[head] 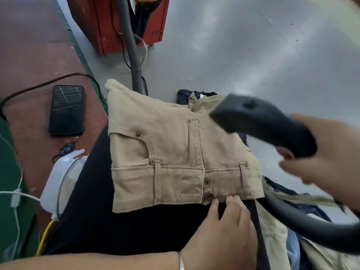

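The person's left hand and forearm are bare, with a thin silver metal bangle circling the wrist. The right hand is bare too and shows blurred.

Ahead of you: smooth pale grey floor, soft light streaks across it, few dark specks. Top centre: red metal cabinet standing on floor. Grey ribbed hose and thin black cable run down in front of it. On your left: reddish-brown tabletop, green edge strip along floor side. Black smartphone lies flat on tabletop, dark cord curving past its top end. Lower left: white plastic container, white string, yellow cable.
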Demonstrator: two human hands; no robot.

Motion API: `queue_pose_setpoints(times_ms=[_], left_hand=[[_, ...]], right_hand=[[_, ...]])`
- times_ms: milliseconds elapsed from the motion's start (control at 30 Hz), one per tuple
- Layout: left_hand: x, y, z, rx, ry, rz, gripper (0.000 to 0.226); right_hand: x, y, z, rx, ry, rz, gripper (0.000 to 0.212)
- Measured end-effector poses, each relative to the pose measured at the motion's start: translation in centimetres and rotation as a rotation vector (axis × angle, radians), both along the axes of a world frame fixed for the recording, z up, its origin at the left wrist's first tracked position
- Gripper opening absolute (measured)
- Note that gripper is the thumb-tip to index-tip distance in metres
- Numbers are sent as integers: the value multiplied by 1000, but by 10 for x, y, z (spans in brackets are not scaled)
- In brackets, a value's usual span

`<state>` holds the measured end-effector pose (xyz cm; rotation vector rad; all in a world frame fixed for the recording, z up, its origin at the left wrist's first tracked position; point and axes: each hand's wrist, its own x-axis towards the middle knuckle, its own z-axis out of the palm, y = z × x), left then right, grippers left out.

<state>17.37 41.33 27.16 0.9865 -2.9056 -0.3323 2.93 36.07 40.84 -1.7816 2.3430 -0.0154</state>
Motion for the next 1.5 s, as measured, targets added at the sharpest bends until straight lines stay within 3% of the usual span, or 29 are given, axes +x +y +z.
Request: queue_pose_setpoints(times_ms=[100, 167, 267, 467, 600, 700, 800, 867, 967, 1033, 1133, 1267, 1500], left_hand=[[-1, 1, -1, -58, 3, -9, 83], [-3, 2, 0, -63, -3, 6, 85], [-4, 1, 0, -69, -10, 25, 82], [-3, 1, 0, 7, -37, -61, 50], [-1, 0, 1, 24, -59, -112, 47], [-1, -3, 1, 23, -70, -148, 35], [-1, -3, -1, 31, -58, -119, 44], [-2, -2, -3, -14, -21, -70, 55], [-4, 0, -3, -83, -13, -25, 72], [-5, 1, -3, -86, -12, -10, 73], [-4, 2, -4, -82, -35, -10, 71], [-3, 3, -4, -70, -46, 11, 76], [-1, 1, -3, -13, -41, 3, 70]], right_hand=[[15, 23, -1, 218, 173, 87, 35], [25, 19, -3, 386, 320, 107, 28], [40, -5, -1, 386, 404, 135, 25], [42, -66, -28, 215, 196, 139, 13], [20, -98, -42, 109, 117, -1, 13], [-7, -88, -29, 40, -9, -103, 17], [-13, -48, -6, 40, -76, -83, 22], [-6, -20, -1, 101, 32, -31, 25], [10, -2, -5, 368, 337, 52, 42], [17, -7, -8, 387, 412, 68, 34], [28, -22, -10, 321, 390, 84, 20], [40, -48, -30, 205, 318, 147, 17], [-12, -92, -28, 23, 12, -173, 15]])
